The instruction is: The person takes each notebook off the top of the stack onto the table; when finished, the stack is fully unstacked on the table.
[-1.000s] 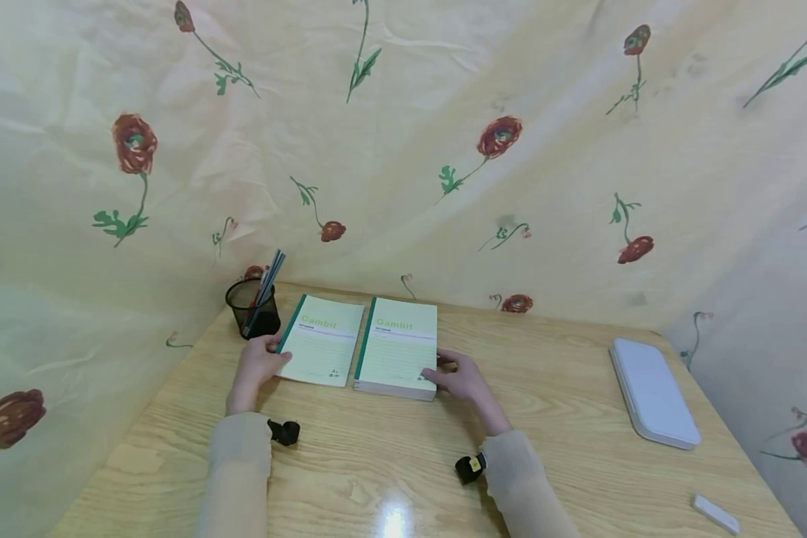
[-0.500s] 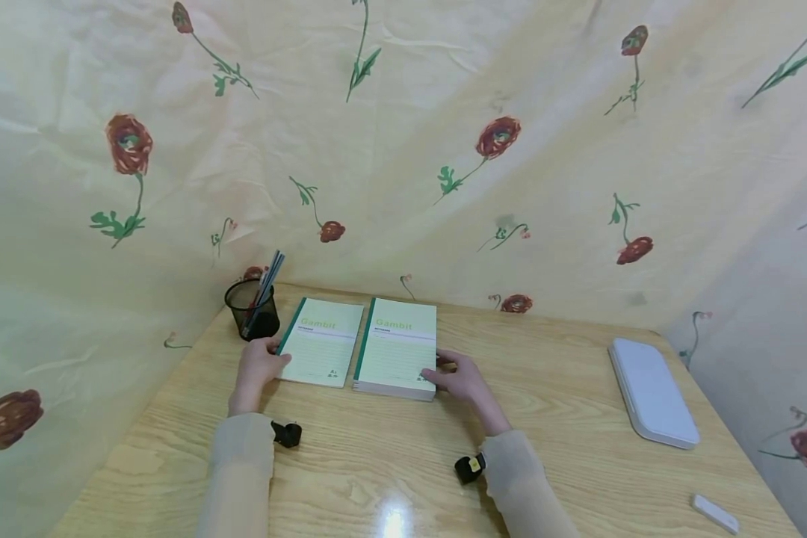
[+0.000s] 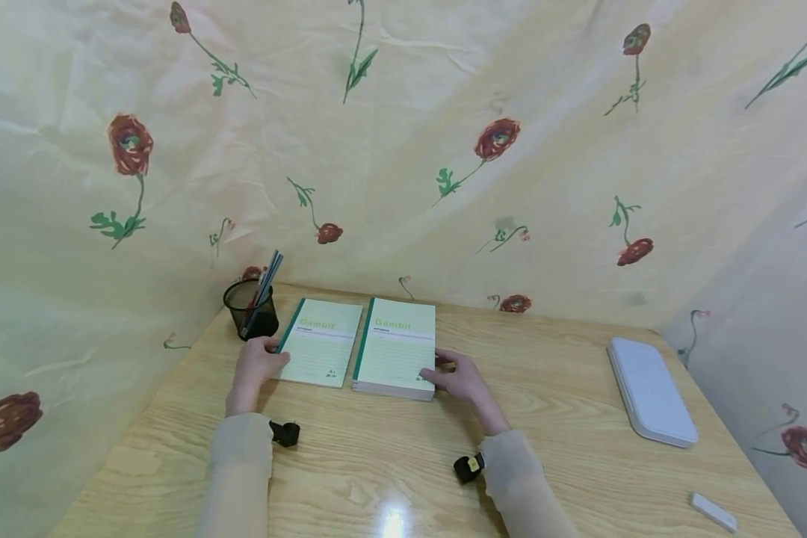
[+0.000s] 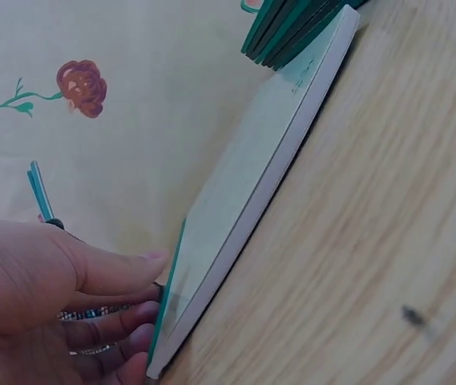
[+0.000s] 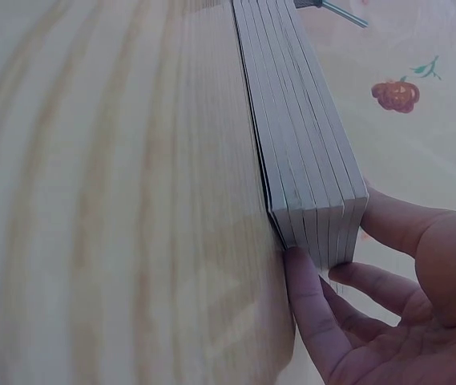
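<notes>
A single thin notebook with a pale green cover and dark green spine lies on the table. My left hand holds it at its near left edge, the thumb by the cover and the fingertips against the spine. Just to the right lies a stack of several matching notebooks, squared up, with a narrow gap between it and the single one. My right hand grips the stack's near right corner. Its thumb rests on the top cover, and in the right wrist view the fingers press the page edges.
A black mesh pen holder with pens stands beyond my left hand, near the wall cloth. At the right lie a white flat case and a small white bar-shaped object. The floral cloth hangs directly behind the wooden table.
The single notebook's far edge has come down slightly and its near right corner has shifted a little left. Both hands have stayed nearly still; the stack has not visibly moved.
</notes>
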Action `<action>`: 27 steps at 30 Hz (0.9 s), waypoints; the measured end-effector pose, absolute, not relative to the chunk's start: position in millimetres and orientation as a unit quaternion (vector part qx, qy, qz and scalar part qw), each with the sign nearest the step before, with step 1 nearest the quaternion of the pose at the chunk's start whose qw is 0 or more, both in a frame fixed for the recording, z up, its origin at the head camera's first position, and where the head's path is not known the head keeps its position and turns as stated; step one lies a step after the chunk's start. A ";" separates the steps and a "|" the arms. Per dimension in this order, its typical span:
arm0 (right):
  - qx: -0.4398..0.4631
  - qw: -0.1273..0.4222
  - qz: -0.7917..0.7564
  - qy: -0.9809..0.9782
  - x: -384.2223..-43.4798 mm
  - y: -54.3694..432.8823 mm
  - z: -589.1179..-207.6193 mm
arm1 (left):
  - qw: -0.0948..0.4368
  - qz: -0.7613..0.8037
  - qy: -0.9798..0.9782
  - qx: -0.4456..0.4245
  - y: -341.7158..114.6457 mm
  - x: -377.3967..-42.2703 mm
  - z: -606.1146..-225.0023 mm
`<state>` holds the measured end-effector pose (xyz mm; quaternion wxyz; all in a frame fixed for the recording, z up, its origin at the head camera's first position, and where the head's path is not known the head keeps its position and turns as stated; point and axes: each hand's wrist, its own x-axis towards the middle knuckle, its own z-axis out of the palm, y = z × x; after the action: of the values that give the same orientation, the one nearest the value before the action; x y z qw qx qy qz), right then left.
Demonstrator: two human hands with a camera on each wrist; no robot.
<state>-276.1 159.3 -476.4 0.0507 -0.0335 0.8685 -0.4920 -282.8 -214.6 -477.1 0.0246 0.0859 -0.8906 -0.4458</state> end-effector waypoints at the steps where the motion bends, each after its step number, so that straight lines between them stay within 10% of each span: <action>1: -0.034 0.051 -0.492 0.868 -276.0 159.1 -476.0 | 0.025 -0.446 -0.890 0.085 -215.1 -282.5 -476.7; 27: -0.025 0.055 -0.495 0.867 -274.9 158.9 -474.0 | 0.004 -0.521 -0.853 -0.031 -169.9 -291.4 -455.4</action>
<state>-274.9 158.9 -474.0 0.0548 -0.0248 0.8668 -0.4950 -291.4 -169.9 -455.4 0.0042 -0.0312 -0.8531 -0.5207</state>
